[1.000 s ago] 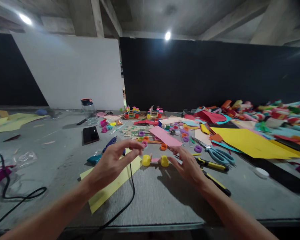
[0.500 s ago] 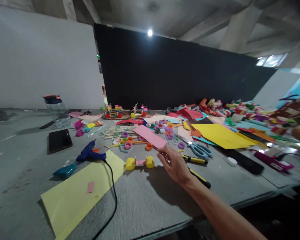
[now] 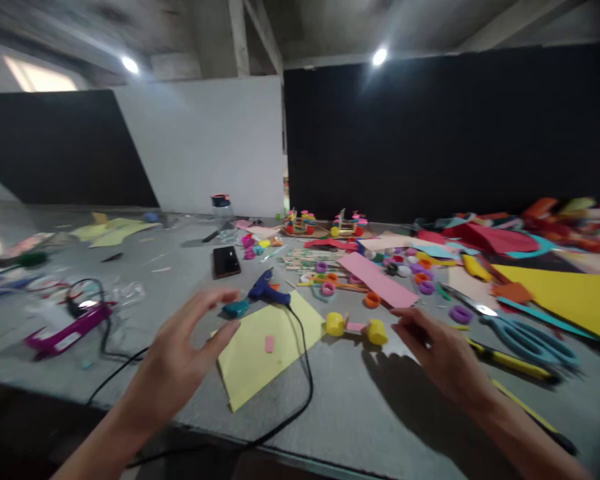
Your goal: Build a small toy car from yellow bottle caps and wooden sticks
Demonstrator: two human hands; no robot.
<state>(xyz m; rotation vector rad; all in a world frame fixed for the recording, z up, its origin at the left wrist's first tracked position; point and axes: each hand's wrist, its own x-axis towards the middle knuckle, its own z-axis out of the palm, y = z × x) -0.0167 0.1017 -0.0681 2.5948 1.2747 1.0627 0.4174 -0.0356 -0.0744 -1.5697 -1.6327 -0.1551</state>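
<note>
My left hand (image 3: 180,357) hovers over the grey table (image 3: 360,413) with its fingers spread apart and nothing in it, just left of a pale yellow paper sheet (image 3: 267,343). My right hand (image 3: 437,357) rests low on the table with its fingers curled and loosely apart, empty, right beside a small piece made of two yellow bottle caps joined by a pink strip (image 3: 356,327). A blue glue gun (image 3: 267,291) lies beyond the yellow sheet, and its black cord (image 3: 305,373) runs across the paper toward me.
A black phone (image 3: 225,261) and a glass jar (image 3: 223,212) sit further back. Coloured caps, a pink paper strip (image 3: 377,279), blue scissors (image 3: 527,340), a yellow-handled knife (image 3: 510,362) and yellow paper (image 3: 570,297) crowd the right. A magenta tool (image 3: 67,330) with cables lies left.
The view swung right, then back to the left. My left hand, out of sight half a second ago, is back in view with its fingers spread. My right hand stayed beside the yellow caps.
</note>
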